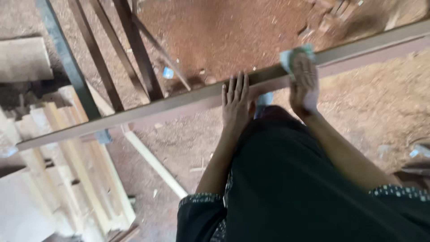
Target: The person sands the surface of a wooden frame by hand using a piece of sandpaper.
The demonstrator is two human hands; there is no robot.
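Across the middle of the frame, from lower left to upper right, runs one long wooden beam (179,102). The left hand (235,101) lies flat on it near the centre, fingers spread and grasping nothing, only pressing down. The right hand (304,83), further toward the upper right, is closed over one pale green pad (291,57), probably sandpaper or a cloth, held against the beam's top face.

Risks, as I judge them: the beam is narrow, so the pad could slide off its edge and the knuckles scrape the corner; raw wood may leave splinters in the flat left palm; and should the steadying hand let go, the beam could shift.

Counting: two hands, one beam, one pad. Three dark slats (134,49) lean in the upper left, beside a grey one. A stack of pale planks (76,179) fills the lower left; blur hides their number. Sawdust (233,31) covers the floor.
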